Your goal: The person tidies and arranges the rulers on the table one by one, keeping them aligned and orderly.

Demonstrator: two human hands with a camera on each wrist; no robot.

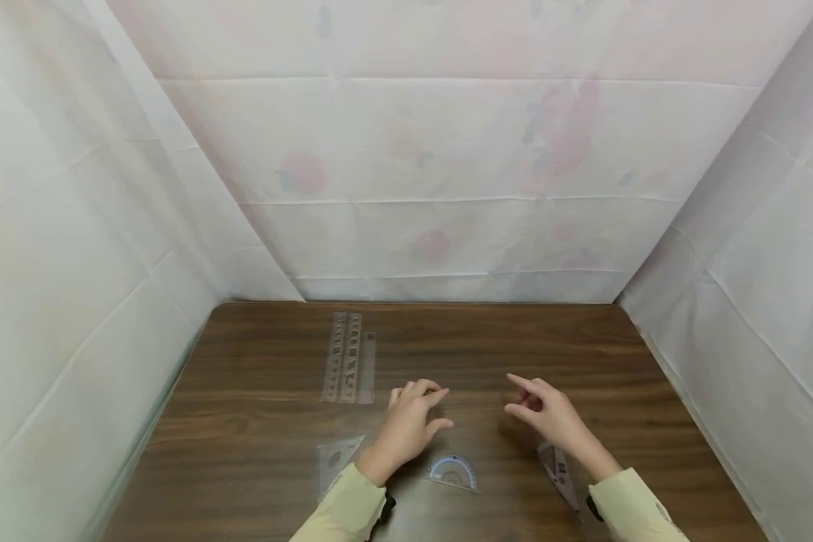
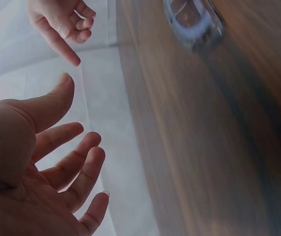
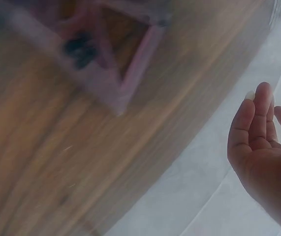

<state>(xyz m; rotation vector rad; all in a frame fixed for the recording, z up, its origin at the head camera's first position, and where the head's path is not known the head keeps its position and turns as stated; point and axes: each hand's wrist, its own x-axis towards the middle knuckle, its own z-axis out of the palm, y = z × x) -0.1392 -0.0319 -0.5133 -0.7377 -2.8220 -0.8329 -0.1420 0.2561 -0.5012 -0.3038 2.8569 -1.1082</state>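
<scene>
Protractor (image 1: 452, 473) lies on the bench (image 1: 481, 339) at the head frame's lower centre, between two triangles (image 1: 327, 468), perhaps spaced for reach. Left hand (image 1: 409, 423) and right hand (image 1: 549, 414) hover, each grip released. Farther, left of centre, parallel rulers (image 1: 351, 363) seem tidily grouped. Only the left wrist view shows the empty left palm (image 2: 32, 196).

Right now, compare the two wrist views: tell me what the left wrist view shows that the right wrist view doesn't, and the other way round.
Only the left wrist view shows the left hand and the protractor, which is cut off by the top edge. Only the right wrist view shows the set square, blurred. Both show the right hand, the wooden tabletop and the pale cloth beyond it.
</scene>
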